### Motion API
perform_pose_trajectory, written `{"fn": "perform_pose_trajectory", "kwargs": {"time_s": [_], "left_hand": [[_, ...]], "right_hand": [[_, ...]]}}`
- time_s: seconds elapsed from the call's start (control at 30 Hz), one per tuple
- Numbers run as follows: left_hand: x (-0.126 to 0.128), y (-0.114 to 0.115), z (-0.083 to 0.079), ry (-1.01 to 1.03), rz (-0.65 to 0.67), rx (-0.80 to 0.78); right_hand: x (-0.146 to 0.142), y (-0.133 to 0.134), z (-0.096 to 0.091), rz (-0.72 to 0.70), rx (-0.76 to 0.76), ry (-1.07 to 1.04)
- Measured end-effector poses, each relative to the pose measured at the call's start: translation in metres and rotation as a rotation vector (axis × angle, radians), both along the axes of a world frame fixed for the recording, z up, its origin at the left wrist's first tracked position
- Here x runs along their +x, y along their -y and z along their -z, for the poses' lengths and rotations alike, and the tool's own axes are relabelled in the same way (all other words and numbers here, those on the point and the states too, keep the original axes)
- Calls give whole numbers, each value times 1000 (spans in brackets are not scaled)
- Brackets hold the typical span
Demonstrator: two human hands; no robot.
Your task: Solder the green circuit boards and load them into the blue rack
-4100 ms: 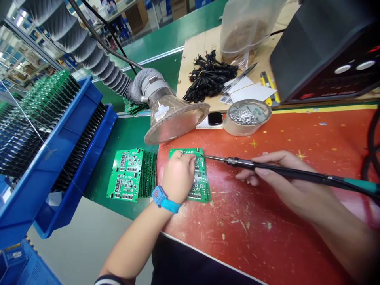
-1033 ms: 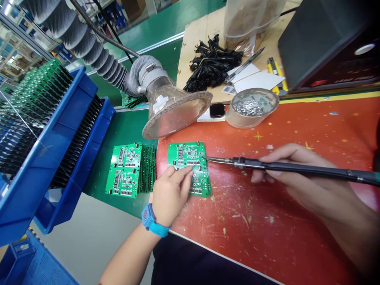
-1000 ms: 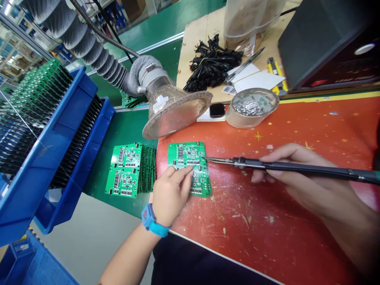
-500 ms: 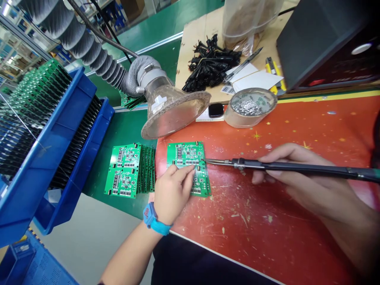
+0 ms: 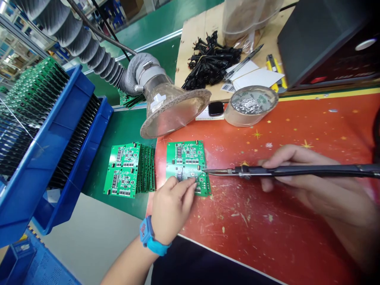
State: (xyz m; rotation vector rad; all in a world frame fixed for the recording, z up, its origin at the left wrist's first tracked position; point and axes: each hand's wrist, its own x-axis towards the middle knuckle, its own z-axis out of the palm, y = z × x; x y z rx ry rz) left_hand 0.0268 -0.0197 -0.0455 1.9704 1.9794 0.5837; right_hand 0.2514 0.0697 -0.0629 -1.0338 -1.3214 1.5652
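Observation:
A green circuit board (image 5: 185, 170) with digit displays lies on the red mat, its lower part covered by my fingers. My left hand (image 5: 170, 209), in a blue wristwatch, rests on it with thumb and forefinger closed together; whatever they pinch is too small to make out. My right hand (image 5: 297, 178) is wrapped round a soldering iron (image 5: 261, 171) pointing left. The iron's tip meets the board's right edge, near its middle. On the green surface to the left leans a stack of similar circuit boards (image 5: 123, 170).
A fume extractor hood (image 5: 175, 111) hangs above the board. Behind sit a round tin (image 5: 251, 105) of silvery bits, black cable bundles (image 5: 210, 61), a yellow cutter (image 5: 276, 71) and a dark box (image 5: 329, 47). Blue bins (image 5: 59, 130) of boards stand left.
The soldering iron has moved down along the board's right edge, with its tip lower than before. My left hand has shifted slightly down, its fingertips still on the board.

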Motion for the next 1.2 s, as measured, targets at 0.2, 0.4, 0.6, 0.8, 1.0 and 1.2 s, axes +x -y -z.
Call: {"fn": "perform_pose_trajectory", "kwargs": {"time_s": [0.2, 0.4, 0.6, 0.8, 1.0, 1.2], "left_hand": [[3, -7, 3, -24, 15, 37], [3, -4, 3, -6, 1, 21], [2, -1, 1, 9, 10, 19], [6, -8, 5, -17, 24, 8], [7, -1, -1, -23, 25, -21], [3, 18, -6, 63, 58, 16]], "right_hand": [[-1, 0, 0, 8, -8, 26], [0, 1, -4, 12, -3, 10], [1, 1, 0, -6, -32, 31], [0, 1, 2, -33, -26, 33], [1, 1, 0, -30, -18, 10], [6, -1, 4, -14, -25, -40]]}}
